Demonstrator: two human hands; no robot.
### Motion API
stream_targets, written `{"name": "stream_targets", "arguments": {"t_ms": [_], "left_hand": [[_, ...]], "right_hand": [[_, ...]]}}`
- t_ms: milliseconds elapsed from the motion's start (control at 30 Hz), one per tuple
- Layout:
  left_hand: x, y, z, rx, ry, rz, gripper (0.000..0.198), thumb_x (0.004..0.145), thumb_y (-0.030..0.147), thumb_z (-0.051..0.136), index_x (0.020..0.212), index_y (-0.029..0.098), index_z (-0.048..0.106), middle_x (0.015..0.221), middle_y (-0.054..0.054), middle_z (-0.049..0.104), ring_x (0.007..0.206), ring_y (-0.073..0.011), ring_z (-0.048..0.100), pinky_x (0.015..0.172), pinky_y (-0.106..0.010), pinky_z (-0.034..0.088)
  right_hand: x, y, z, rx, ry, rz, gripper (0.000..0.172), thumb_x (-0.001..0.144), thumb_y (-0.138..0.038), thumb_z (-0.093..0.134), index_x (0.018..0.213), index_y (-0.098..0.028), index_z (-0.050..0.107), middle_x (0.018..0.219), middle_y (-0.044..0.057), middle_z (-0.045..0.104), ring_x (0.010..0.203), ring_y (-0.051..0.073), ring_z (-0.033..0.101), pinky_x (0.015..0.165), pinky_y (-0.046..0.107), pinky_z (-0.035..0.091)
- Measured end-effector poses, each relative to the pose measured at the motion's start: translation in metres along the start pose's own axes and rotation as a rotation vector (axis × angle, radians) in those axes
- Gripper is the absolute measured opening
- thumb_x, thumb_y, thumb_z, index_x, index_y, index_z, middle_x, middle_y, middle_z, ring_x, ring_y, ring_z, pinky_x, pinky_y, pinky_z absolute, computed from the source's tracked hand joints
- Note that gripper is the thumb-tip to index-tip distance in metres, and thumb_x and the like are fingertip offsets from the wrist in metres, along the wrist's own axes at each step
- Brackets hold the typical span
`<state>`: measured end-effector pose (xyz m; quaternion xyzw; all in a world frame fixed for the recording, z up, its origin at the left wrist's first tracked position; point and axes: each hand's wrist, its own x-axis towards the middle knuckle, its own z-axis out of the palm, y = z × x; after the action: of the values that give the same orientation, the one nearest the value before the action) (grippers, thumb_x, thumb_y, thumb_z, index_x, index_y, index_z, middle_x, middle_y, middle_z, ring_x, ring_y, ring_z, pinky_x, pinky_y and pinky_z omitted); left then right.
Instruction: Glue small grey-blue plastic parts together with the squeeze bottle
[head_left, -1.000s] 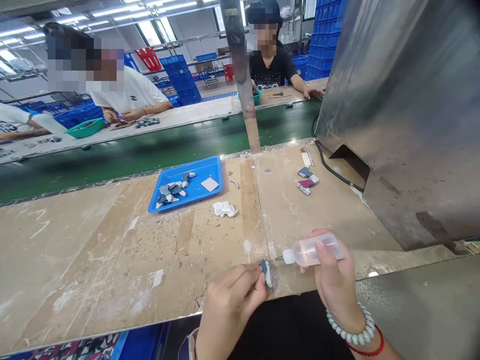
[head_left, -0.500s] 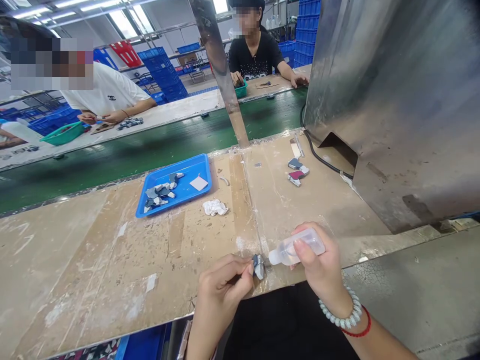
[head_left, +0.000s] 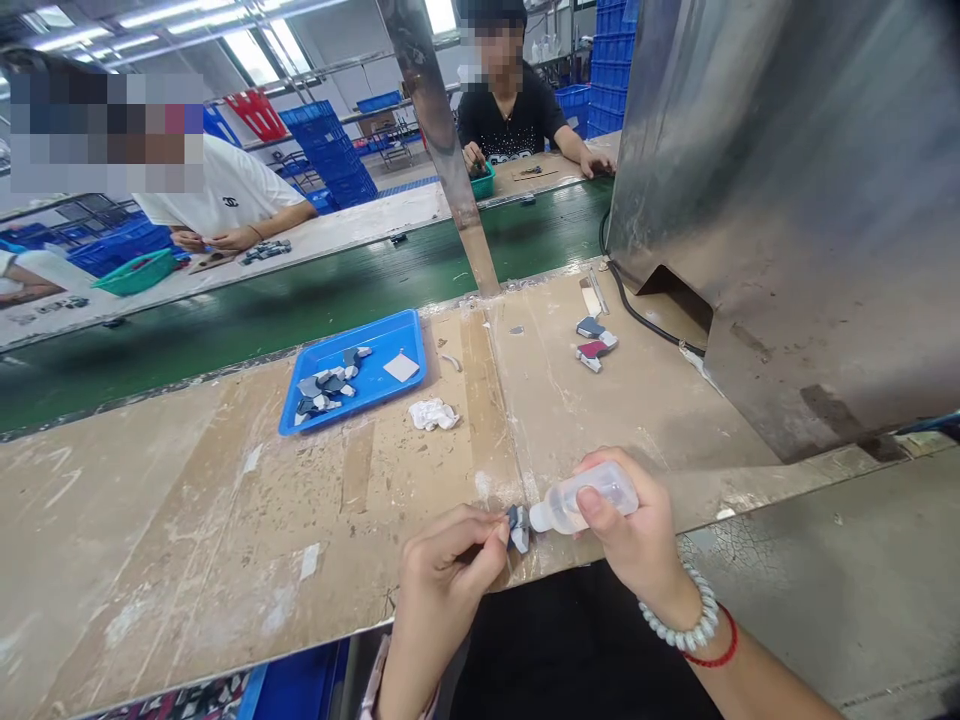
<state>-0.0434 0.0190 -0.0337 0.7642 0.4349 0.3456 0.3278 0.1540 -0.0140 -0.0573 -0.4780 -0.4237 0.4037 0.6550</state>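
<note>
Bottle (head_left: 564,507) in right hand (head_left: 637,525) (tray (head_left: 373,388) holds pieces (head_left: 328,383))

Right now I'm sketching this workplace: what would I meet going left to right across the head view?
Larger green basin, blue tray, small grey-and-white piece held in the left hand, translucent bottle held in the right hand, beaded bracelet.

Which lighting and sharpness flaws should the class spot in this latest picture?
Head view, background: windows wash out to white; head view, middle: the green belt carries pale glare; head view, foreground: the tip of the bottle is hard to make out.
</note>
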Motion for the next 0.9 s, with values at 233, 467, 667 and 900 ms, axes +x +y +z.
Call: {"name": "stream_targets", "arguments": {"t_ms": [233,467,667,900], "left_hand": [[0.0,0.001,-0.002,-0.023,-0.026,-0.048,0.027,0.091,0.019,0.064,0.065,0.018,0.071,0.077,-0.005,0.074,0.076,-0.0175,0.071,0.069,-0.024,0.055],[0.0,0.001,-0.001,-0.029,-0.038,-0.061,0.025,0.092,0.02,0.064,0.068,0.018,0.071,0.077,-0.004,0.074,0.077,-0.0169,0.071,0.067,-0.023,0.054],[-0.003,-0.001,0.001,-0.009,-0.029,0.005,0.026,0.093,0.018,0.062,0.068,0.019,0.068,0.077,-0.003,0.073,0.081,-0.0166,0.071,0.072,-0.024,0.056],[-0.021,0.0,0.005,0.175,-0.055,0.231,0.017,0.09,0.022,0.071,0.107,0.024,0.07,0.107,-0.003,0.075,0.106,-0.0197,0.067,0.089,-0.031,0.058]], "right_hand": [[-0.001,0.001,0.001,-0.013,0.03,-0.011,0.027,0.086,-0.045,0.072,0.087,-0.02,0.062,0.065,-0.002,0.058,0.051,0.012,0.058,0.047,0.023,0.047],[-0.003,0.003,0.001,-0.028,0.059,0.0,0.029,0.085,-0.046,0.073,0.085,-0.019,0.062,0.068,-0.001,0.059,0.053,0.012,0.057,0.048,0.023,0.047],[-0.003,0.004,0.001,0.179,0.205,0.066,0.028,0.083,-0.044,0.075,0.089,-0.02,0.062,0.069,-0.003,0.059,0.054,0.011,0.057,0.048,0.022,0.05],[0.008,-0.014,-0.019,0.478,0.226,0.258,0.043,0.071,-0.03,0.088,0.097,-0.025,0.054,0.102,-0.002,0.06,0.099,0.014,0.065,0.095,0.031,0.058]]}}
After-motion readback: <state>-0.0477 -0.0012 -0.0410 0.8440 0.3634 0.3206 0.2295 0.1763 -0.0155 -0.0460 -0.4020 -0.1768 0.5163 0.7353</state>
